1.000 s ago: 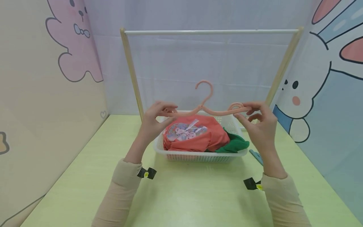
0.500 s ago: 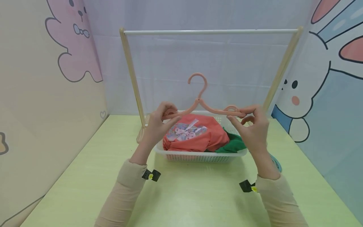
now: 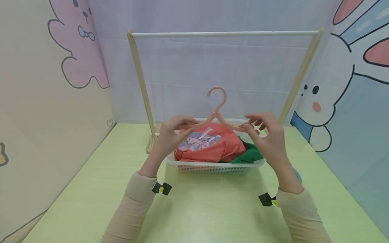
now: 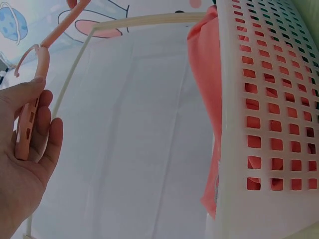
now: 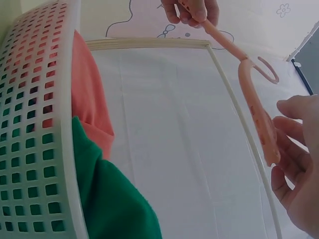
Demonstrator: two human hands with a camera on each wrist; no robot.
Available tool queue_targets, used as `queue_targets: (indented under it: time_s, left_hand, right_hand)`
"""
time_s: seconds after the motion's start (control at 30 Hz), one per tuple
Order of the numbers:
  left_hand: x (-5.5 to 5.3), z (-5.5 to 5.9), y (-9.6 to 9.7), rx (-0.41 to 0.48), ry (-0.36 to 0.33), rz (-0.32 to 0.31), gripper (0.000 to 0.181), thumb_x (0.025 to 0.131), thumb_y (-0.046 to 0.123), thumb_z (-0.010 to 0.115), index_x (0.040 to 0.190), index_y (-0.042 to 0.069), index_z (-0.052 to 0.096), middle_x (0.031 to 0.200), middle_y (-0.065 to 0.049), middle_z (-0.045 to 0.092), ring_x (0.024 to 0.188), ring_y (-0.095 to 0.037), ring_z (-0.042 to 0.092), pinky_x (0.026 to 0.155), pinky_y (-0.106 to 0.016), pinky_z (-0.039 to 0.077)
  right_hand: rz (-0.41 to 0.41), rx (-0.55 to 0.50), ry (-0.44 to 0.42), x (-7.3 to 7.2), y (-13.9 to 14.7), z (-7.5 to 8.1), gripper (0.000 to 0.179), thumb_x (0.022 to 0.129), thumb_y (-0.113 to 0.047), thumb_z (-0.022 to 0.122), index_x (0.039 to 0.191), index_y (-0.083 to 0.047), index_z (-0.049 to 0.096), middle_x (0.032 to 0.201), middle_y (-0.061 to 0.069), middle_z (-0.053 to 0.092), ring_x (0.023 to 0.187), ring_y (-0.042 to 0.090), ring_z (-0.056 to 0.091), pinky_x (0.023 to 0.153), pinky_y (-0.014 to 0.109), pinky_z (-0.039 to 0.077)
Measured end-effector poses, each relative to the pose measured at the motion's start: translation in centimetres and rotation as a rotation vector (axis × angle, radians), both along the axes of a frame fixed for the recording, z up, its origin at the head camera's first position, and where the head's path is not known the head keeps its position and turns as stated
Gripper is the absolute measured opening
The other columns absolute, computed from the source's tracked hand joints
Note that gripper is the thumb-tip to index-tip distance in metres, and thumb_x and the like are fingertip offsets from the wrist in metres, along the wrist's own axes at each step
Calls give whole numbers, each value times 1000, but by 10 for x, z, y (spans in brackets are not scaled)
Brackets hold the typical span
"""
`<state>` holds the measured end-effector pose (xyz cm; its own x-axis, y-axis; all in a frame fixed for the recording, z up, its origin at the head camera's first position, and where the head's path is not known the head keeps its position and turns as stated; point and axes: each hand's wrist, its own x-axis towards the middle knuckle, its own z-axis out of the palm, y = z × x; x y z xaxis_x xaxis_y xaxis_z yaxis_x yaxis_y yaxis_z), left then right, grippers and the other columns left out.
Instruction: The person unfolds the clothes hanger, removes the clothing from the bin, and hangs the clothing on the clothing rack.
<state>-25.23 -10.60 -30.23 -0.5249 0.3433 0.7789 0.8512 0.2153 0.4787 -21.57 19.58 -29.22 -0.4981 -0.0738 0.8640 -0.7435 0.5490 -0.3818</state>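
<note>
A salmon-pink plastic hanger (image 3: 219, 113) is held up above the basket, its hook upward. My left hand (image 3: 168, 135) grips the hanger's left arm, the thumb (image 4: 35, 87) pressed on it and the fingers behind. At the other end my right hand (image 3: 270, 138) has its fingers loosely spread beside the hanger's right arm (image 5: 259, 117), with the thumb lifted off. Some right fingertips seem to touch that arm from behind. Below, a white perforated basket (image 3: 215, 168) holds a coral garment (image 3: 226, 145) with a floral patch and a green cloth (image 3: 250, 153).
Behind the basket stands a clothes rack with wooden posts (image 3: 140, 77) and a white top bar (image 3: 225, 34). A blue object (image 3: 297, 174), partly hidden by the right forearm, lies on the pale green table (image 3: 197, 209). Cartoon-painted walls flank the table.
The hanger rose with its hook shifting left, then dropped and shifted back right. Its right arm now slopes down more steeply. The right fingers have loosened; the left hand keeps its hold.
</note>
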Motion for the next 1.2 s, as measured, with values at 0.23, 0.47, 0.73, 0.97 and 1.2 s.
queue_targets:
  time_s: [0.23, 0.47, 0.73, 0.97, 1.2]
  left_hand:
    - [3, -1, -1, -6, 1, -17, 24, 87, 2, 72, 110, 3, 71, 105, -12, 72, 95, -23, 72, 86, -27, 59]
    - [1, -4, -2, -8, -1, 12, 21, 87, 2, 72, 108, 2, 71, 102, -13, 72, 95, -23, 72, 87, -28, 59]
    - [2, -7, -2, -12, -10, 20, 21, 87, 3, 73, 108, 3, 70, 102, -12, 72, 94, -23, 72, 87, -28, 59]
    - [2, -7, -2, -14, -20, 26, 21, 87, 4, 73, 108, 3, 70, 103, -11, 72, 95, -22, 72, 87, -27, 59]
    - [2, -7, -3, -13, -30, 33, 20, 88, 6, 72, 108, 4, 70, 103, -11, 72, 96, -22, 72, 88, -29, 59]
  right_hand:
    - [18, 161, -13, 3, 2, 4, 24, 84, 7, 71, 104, -6, 75, 94, 8, 69, 85, 11, 49, 64, 16, 36]
    - [29, 175, -44, 4, 0, 3, 23, 84, 8, 71, 101, -7, 76, 87, 4, 69, 76, 11, 46, 60, 14, 34]
    - [17, 148, -74, 4, -1, 1, 22, 84, 7, 71, 100, -7, 76, 87, 5, 69, 76, 4, 45, 59, 16, 36]
    - [0, 91, -68, 4, -2, -2, 21, 87, 6, 68, 101, -7, 75, 88, 9, 70, 77, 2, 46, 60, 19, 35]
    - [-43, -18, -58, 2, -1, -2, 18, 90, 0, 67, 105, -7, 74, 88, 5, 70, 73, -5, 52, 59, 14, 38]
